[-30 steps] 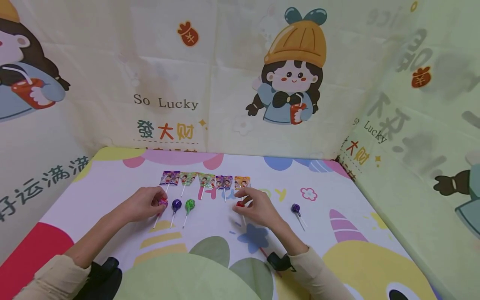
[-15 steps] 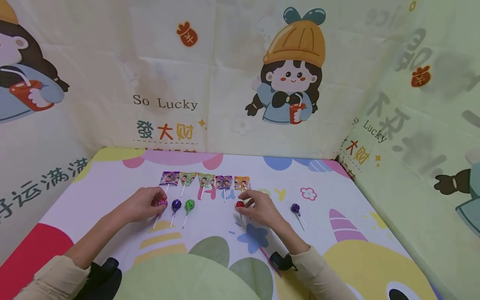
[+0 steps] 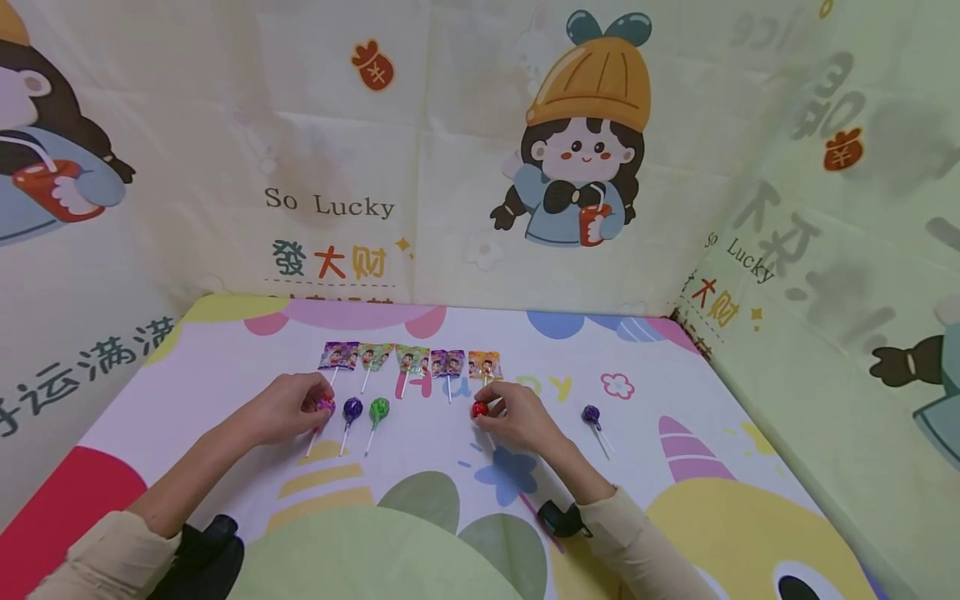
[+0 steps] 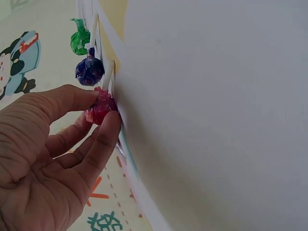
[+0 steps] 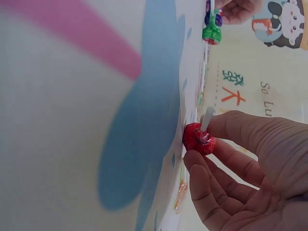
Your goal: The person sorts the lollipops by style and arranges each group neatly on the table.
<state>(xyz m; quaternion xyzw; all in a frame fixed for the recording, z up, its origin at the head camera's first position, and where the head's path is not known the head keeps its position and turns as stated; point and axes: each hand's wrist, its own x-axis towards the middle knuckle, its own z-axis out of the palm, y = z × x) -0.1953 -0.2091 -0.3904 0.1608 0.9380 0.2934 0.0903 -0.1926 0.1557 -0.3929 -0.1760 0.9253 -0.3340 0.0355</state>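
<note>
My left hand point(image 3: 288, 408) pinches a pink-wrapped lollipop point(image 4: 102, 107) by its head between thumb and fingers, its stick pointing toward me. Beside it lie a dark blue lollipop point(image 3: 352, 409) and a green lollipop point(image 3: 380, 410), apart from the fingers. Further right, my right hand point(image 3: 520, 414) holds a red lollipop point(image 5: 198, 139) by the head, between thumb and fingertips, at the table surface. Part of the red wrapper is covered by the fingers in the head view. A dark purple lollipop point(image 3: 591, 417) lies alone to the right of that hand.
Behind the hands runs a row of flat-wrapped lollipops: purple point(image 3: 339, 356), pale green point(image 3: 376, 357), another green point(image 3: 413, 360), another purple point(image 3: 448, 364) and orange point(image 3: 484, 365). The table point(image 3: 637, 358) has a printed cartoon cover. Printed cloth walls point(image 3: 465, 167) stand behind and beside it.
The right thumb and fingertips have shifted slightly right around the red lollipop, and its stick has swung a little. The left hand stays on the pink lollipop.
</note>
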